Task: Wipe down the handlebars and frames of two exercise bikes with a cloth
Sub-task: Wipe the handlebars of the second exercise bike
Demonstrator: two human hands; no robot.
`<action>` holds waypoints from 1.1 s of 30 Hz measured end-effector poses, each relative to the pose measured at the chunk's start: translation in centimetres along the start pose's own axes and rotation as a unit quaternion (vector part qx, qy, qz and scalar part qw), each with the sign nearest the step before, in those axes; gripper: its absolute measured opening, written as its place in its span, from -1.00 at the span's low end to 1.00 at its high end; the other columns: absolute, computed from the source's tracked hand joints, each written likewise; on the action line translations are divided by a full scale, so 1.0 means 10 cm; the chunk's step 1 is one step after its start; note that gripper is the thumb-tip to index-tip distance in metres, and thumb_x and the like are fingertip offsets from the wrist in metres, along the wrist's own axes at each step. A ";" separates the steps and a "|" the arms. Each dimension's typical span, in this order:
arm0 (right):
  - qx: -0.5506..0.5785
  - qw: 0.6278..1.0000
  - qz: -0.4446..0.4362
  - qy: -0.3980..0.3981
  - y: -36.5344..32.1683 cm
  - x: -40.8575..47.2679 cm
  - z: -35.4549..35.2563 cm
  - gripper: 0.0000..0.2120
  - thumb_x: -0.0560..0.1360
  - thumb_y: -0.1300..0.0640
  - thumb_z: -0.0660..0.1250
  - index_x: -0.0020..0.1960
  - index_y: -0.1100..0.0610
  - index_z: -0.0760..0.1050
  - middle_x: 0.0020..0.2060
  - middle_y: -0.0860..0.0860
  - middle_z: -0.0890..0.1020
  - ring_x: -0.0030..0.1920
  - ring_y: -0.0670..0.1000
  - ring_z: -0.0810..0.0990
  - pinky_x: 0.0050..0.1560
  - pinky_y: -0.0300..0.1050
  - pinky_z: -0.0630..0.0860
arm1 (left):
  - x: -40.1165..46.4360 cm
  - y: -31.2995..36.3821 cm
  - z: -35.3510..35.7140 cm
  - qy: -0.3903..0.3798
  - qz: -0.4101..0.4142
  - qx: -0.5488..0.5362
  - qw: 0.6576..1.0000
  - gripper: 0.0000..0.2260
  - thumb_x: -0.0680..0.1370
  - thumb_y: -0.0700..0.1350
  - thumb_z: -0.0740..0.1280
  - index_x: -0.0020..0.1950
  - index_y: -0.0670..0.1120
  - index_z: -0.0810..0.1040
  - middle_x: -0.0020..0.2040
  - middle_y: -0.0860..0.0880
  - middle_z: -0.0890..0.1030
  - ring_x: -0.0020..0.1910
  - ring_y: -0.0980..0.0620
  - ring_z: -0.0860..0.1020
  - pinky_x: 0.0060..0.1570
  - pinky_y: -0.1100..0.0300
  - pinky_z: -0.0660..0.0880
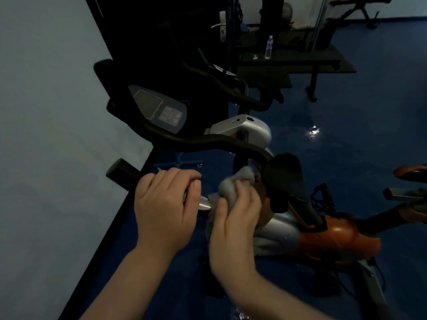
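Head view: the near handlebar [124, 173] runs from upper left down to the right; the left hand [166, 204] is clenched around it; just beside, the right hand [235, 218] grasps a bunched grey cloth [231, 188] against the bar's silver section [204, 204].

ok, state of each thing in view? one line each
left hand: closed around the near black handlebar grip
right hand: clutching the crumpled grey cloth, pressed on the handlebar's silver section
bike console screen: dark, seems off
black saddle: unoccupied
clear plastic water bottle: upright on dark bench, capped
door handle: horizontal
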State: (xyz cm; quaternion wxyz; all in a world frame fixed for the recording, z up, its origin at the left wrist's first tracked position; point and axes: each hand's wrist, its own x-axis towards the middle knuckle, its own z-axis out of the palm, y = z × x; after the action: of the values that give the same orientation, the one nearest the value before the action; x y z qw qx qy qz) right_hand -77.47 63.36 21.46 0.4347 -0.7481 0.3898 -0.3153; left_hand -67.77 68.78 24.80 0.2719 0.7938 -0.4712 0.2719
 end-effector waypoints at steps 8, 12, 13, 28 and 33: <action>-0.124 0.965 -0.223 -0.063 0.21 0.11 -0.30 -0.54 0.63 -0.07 -0.12 0.37 -0.03 0.41 0.30 -0.17 0.44 0.47 -0.07 0.18 0.48 0.03 -0.09 | -0.03 -0.25 -0.31 0.151 -0.053 -0.076 0.984 -0.72 0.59 -0.15 0.14 0.21 -0.20 0.52 0.25 -0.06 0.49 0.33 0.00 0.41 0.34 0.13 0.26; -0.178 0.945 -0.268 -0.050 0.00 0.22 -0.11 -0.61 0.61 0.00 -0.01 0.23 0.02 0.53 -0.05 -0.10 0.63 0.02 -0.03 0.57 0.27 0.08 0.34 | -0.09 -0.25 -0.29 0.141 -0.164 -0.164 0.963 -0.66 0.62 -0.15 0.07 0.36 -0.16 0.41 0.33 -0.02 0.45 0.36 0.05 0.39 0.37 0.12 0.31; -0.196 0.940 -0.272 -0.063 -0.16 0.25 0.00 -0.60 0.62 -0.02 -0.03 0.20 0.01 0.54 -0.11 -0.09 0.63 -0.11 -0.02 0.59 0.10 0.04 0.46 | -0.10 -0.23 -0.27 0.138 -0.179 -0.180 0.957 -0.64 0.63 -0.13 0.05 0.39 -0.16 0.39 0.35 0.00 0.44 0.37 0.05 0.38 0.38 0.10 0.30; -0.114 0.940 -0.259 -0.193 -0.98 0.43 0.46 -0.63 0.61 -0.09 -0.19 0.12 -0.03 0.36 -0.12 -0.05 0.61 -0.16 -0.01 0.59 -0.25 -0.06 0.40 | -0.31 -0.25 -0.46 0.098 -0.236 -0.339 0.905 -0.64 0.64 0.04 0.01 0.43 0.26 0.24 0.46 0.24 0.32 0.47 0.17 0.27 0.41 0.30 0.21; -0.053 0.897 -0.403 -0.171 -1.02 0.37 0.49 -0.67 0.61 -0.08 -0.01 0.24 -0.08 0.44 0.17 -0.11 0.49 0.03 -0.09 0.53 -0.22 -0.16 0.46 | -0.39 -0.36 -0.54 0.122 -0.260 -0.347 0.893 -0.61 0.63 0.05 0.03 0.42 0.03 0.37 0.42 0.15 0.42 0.43 0.14 0.34 0.39 0.22 0.28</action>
State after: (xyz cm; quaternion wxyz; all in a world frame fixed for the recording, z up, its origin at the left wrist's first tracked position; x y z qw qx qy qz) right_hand -68.51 65.43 28.98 0.2901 -0.9055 -0.0097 -0.3095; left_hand -67.08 76.31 25.25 0.6468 0.7035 -0.2749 0.1053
